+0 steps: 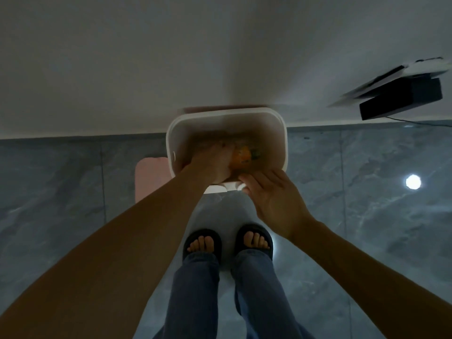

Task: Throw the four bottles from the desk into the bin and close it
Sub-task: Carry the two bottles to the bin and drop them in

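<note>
Bin (278, 133) open, white rim, sits on the floor against the wall, straight ahead of both hands. Left hand (212, 160) is down inside the bin opening, wrist crossing the near-left rim; fingers point into the contents, blurred, so cannot tell if they grip anything. Right hand (271, 196) sits at the near rim, palm up-ish, fingers (247, 178) curled loosely onto the rim edge next to the white front tab (220, 188); nothing held between them.

Bottle (242, 159) with an orange label lies in the bin, just right of the left hand's fingers, just beyond the right hand. More contents beyond the left hand, too blurred to count.

Edges: rim is tight around the left wrist on its left side, open room to its right across the bin mouth. Wall closes off the far side of the bin directly. A pink-edged band (220, 109) shows at the bin's far rim against the wall, blurred; cannot tell if that is the lid.

Around: pink flat thing (150, 177) on the floor left of the left forearm, touching or just beside the bin's side. Black box (401, 99) with white sheets on top and a cable, well off to the right of the right hand, near the wall. Feet in black slippers (203, 243) below the hands, near the bin front. Grey tile floor (49, 192) clear either side of both arms.
</note>
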`<state>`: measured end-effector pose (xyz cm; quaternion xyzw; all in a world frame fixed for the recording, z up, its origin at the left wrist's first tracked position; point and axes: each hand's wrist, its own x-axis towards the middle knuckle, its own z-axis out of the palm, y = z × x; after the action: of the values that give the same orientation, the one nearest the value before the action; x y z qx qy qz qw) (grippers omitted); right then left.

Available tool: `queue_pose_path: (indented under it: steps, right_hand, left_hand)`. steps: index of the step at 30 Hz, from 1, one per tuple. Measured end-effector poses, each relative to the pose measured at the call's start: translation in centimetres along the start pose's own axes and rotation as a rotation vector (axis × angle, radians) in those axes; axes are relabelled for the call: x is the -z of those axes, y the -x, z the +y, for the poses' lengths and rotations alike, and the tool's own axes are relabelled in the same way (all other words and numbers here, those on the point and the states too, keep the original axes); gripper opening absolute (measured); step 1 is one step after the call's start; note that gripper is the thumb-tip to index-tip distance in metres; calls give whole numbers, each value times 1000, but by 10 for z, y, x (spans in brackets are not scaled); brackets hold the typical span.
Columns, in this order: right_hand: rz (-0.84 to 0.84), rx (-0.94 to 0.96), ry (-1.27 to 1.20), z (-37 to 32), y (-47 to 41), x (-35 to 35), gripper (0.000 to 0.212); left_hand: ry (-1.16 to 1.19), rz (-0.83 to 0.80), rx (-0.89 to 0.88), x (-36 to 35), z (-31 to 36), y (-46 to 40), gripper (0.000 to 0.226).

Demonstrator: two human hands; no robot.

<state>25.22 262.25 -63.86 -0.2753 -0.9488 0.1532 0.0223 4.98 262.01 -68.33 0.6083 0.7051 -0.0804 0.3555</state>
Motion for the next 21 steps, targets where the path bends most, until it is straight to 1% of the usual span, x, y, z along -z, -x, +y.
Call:
queue_pose_path:
  steps: [3, 6, 8, 10, 11, 12, 14, 16, 18, 19, 21]
  right_hand:
    - [35, 16, -13, 2, 1, -5, 22]
    - [20, 15, -9, 2, 2, -5, 24]
    - [-20, 9, -1, 1, 2, 0, 26]
    - [-86, -14, 10, -2, 1, 8, 28]
    - [-132, -37, 10, -5, 0, 13, 30]
    - [-187, -66, 3, -9, -2, 20, 34]
    - [-285, -120, -22, -20, -2, 37, 43]
    - [-318, -160, -65, -33, 1, 62, 45]
    - [-346, -218, -147, -45, 11, 91, 41]
    - [-378, -266, -193, -53, 19, 107, 38]
    - [-445, -387, -284, -69, 36, 142, 28]
  left_hand:
    - [50, -37, 18, -9, -1, -8, 63]
    - [99, -26, 28, -6, -1, -6, 59]
    - [108, -26, 23, 2, -1, 4, 44]
    - [142, -15, 23, 13, 1, 21, 20]
    - [174, 7, 29, 18, 1, 31, 13]
    - [209, 34, 40, 25, 2, 44, 11]
    - [296, 99, 57, 38, 6, 75, 16]
    - [381, 174, 62, 52, 14, 113, 21]
    - [454, 219, 88, 61, 23, 158, 25]
    - [475, 211, 115, 65, 29, 180, 24]
    - [498, 142, 186, 75, 42, 225, 17]
